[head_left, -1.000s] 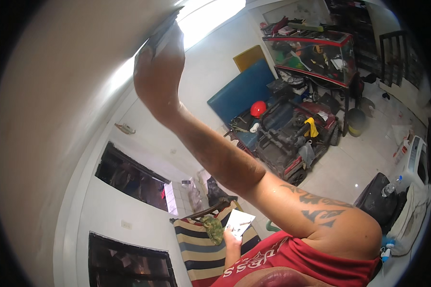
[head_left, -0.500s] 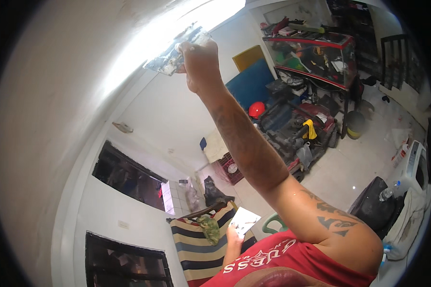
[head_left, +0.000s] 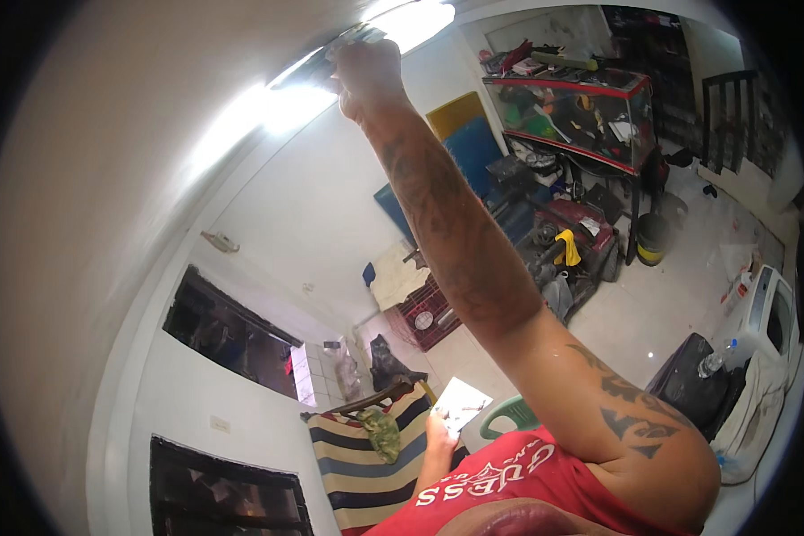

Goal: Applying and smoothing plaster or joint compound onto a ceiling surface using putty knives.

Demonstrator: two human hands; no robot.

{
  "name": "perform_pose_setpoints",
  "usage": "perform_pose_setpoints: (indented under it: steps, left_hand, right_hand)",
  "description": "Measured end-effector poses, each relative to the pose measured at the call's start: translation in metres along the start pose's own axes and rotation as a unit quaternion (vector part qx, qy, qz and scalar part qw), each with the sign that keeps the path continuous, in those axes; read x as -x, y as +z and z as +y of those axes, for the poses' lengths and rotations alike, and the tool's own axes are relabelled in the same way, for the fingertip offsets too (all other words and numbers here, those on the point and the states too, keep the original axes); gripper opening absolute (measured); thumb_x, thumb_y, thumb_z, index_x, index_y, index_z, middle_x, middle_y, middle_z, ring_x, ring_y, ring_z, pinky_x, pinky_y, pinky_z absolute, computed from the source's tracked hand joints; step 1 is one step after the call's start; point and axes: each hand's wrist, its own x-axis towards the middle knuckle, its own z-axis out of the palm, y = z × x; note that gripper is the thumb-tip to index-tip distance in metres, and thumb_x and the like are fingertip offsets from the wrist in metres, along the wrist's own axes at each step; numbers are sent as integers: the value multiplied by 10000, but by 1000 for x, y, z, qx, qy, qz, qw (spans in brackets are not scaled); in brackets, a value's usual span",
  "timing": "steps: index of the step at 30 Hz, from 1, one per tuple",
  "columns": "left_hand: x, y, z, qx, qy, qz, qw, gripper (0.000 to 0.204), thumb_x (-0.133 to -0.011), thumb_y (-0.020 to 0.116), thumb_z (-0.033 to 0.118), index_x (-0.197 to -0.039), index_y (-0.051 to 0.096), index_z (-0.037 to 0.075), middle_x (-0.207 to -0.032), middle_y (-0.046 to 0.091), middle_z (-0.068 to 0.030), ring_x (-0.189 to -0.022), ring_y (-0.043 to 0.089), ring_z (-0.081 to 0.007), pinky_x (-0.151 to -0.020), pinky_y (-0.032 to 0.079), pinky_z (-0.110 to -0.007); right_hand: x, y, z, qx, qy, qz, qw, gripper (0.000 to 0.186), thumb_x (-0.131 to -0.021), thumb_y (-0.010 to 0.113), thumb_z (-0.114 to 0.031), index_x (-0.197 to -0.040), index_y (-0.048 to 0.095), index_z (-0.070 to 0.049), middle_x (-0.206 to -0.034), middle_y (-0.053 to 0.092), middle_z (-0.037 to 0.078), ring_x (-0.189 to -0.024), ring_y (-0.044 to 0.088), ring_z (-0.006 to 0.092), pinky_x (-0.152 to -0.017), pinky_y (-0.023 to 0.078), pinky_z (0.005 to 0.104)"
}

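My right hand (head_left: 369, 76) is raised high on an outstretched arm, its fingers closed on a flat trowel (head_left: 355, 36) with whitish smears. The trowel appears nearly edge-on against the pale ceiling (head_left: 125, 134); whether its whole face touches cannot be told. Bright light glares beside it. Low in front of my red shirt, my left hand (head_left: 439, 438) grips a flat white plate (head_left: 463, 402) with some darker smears on it. Part of that hand is hidden behind the plate.
Below stand a striped sofa (head_left: 366, 473) with a green cloth on it, and a green chair (head_left: 509, 415). A red-framed glass tank (head_left: 572, 112) full of clutter stands at the far right. Nearer are a bucket (head_left: 652, 237), a black bag (head_left: 692, 380) and a white appliance (head_left: 768, 313).
My right hand has moved slightly up with the trowel, which has tipped from showing its broad face to nearly edge-on. My left hand still holds the white plate, barely shifted.
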Motion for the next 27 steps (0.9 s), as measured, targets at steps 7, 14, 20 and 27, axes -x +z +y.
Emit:
perform_pose_setpoints:
  steps: [7, 14, 20, 27]
  left_hand:
    - [-3, -7, 3, 44, 13, 0, 999, 231, -759, 330, 8, -950, 455, -24, -815, 528, -105, -617, 541, -195, -552, 482, -304]
    - [3, -2, 2, 52, 13, 10, 998, 288, -758, 318, 30, -1010, 426, -58, -911, 519, -163, -763, 553, -257, -669, 480, -368]
    - [7, -10, 1, 54, 11, 28, 998, 318, -736, 310, 23, -1023, 415, -66, -925, 511, -170, -797, 545, -269, -703, 466, -375]
    - [8, -5, 2, 64, -12, 23, 998, 283, -755, 308, 18, -1000, 434, -48, -904, 521, -141, -770, 550, -250, -663, 477, -354]
  right_hand:
    - [4, 12, -4, -52, -18, -28, 998, 173, -683, 435, 68, -850, 466, 100, -808, 499, 158, -647, 534, 191, -464, 449, 276]
    - [-3, 9, 12, 8, -82, 6, 997, 171, -616, 472, 103, -769, 468, 26, -709, 492, 94, -563, 489, 139, -478, 474, 250]
    - [30, 16, 20, -107, -252, -50, 961, 270, -592, 444, 109, -846, 435, 17, -728, 455, 79, -564, 486, 144, -443, 405, 245]
    - [115, 9, 1, 97, -244, -106, 959, 347, -627, 404, 41, -970, 354, 58, -840, 485, 207, -794, 502, 295, -727, 393, 354]
